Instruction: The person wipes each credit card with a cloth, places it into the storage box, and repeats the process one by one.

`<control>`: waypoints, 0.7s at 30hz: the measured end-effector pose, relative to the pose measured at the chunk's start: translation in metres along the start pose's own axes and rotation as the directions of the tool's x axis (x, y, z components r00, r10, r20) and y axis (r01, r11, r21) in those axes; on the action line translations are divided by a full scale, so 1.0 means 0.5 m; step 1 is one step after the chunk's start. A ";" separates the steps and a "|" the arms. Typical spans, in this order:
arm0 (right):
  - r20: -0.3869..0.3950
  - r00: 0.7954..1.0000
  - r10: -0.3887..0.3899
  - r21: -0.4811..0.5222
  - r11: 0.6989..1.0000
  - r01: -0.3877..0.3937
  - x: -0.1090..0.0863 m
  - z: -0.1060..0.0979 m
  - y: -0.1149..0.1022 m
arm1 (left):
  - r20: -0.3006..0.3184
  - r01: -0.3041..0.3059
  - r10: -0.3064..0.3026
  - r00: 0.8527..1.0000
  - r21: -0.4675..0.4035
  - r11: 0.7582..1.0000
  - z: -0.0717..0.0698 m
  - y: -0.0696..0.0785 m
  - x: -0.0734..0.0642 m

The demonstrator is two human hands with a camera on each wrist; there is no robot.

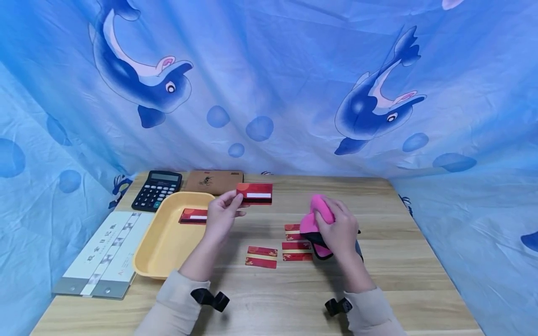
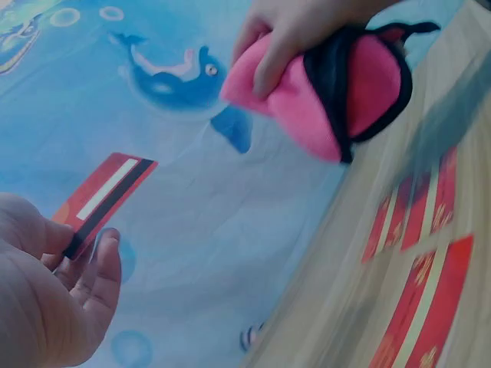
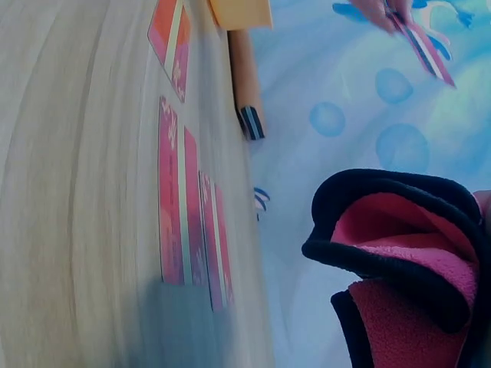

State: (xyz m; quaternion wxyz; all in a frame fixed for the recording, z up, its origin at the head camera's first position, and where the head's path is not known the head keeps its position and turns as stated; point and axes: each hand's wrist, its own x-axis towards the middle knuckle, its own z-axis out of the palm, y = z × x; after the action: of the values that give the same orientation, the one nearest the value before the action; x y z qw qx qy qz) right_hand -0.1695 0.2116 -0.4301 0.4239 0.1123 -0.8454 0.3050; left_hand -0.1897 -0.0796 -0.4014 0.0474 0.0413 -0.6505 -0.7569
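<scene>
My left hand [image 1: 222,215] pinches a red card [image 1: 254,187] between thumb and fingers, raised above the table. The card's face shows a white strip and a black stripe, plain also in the left wrist view. On the right, my right hand [image 1: 339,227] grips a bunched pink cloth [image 1: 310,223] with black edging, its folds showing in the right wrist view. Beneath and left of the cloth lie red cards with pale bands: one card [image 1: 261,262] stands apart, another card [image 1: 294,256] is partly beside the cloth, and a farther card [image 1: 292,227] is partly covered from view.
A yellow tray [image 1: 145,261] stands on the left with a red card [image 1: 189,214] in it. Behind it are a calculator [image 1: 156,190] and a brown wallet-like case [image 1: 218,182]. A white ledger [image 1: 98,247] lies by the left edge. A blue dolphin curtain [image 1: 286,93] hangs behind.
</scene>
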 end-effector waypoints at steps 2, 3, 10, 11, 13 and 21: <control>-0.007 1.000 0.009 -0.006 1.000 -0.009 -0.002 -0.004 0.007 | -0.023 0.008 -0.008 1.000 0.036 0.999 -0.017 0.005 0.005; -0.012 1.000 0.012 -0.009 1.000 -0.012 -0.003 -0.006 0.011 | -0.031 0.013 -0.012 0.999 0.048 0.999 -0.026 0.008 0.007; -0.035 0.998 0.043 -0.011 0.999 -0.043 -0.010 -0.015 0.035 | -0.079 0.018 -0.011 0.997 0.092 0.996 -0.087 0.020 0.021; -0.037 0.998 0.046 -0.009 0.999 -0.046 -0.011 -0.017 0.038 | -0.082 0.018 -0.009 0.997 0.101 0.995 -0.096 0.021 0.024; -0.040 0.998 0.051 -0.006 0.999 -0.051 -0.013 -0.019 0.045 | -0.093 0.019 -0.007 0.996 0.124 0.992 -0.116 0.022 0.030; -0.026 0.995 0.094 -0.008 0.996 -0.094 -0.016 -0.031 0.062 | -0.157 0.048 -0.025 0.987 0.143 0.989 -0.203 0.021 0.053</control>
State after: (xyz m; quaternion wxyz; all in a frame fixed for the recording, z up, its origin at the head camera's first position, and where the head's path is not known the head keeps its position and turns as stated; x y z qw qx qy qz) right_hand -0.1686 0.2448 -0.4424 0.4204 0.0664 -0.8456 0.3222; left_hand -0.2032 -0.1843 -0.4061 0.0807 0.1149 -0.6979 -0.7023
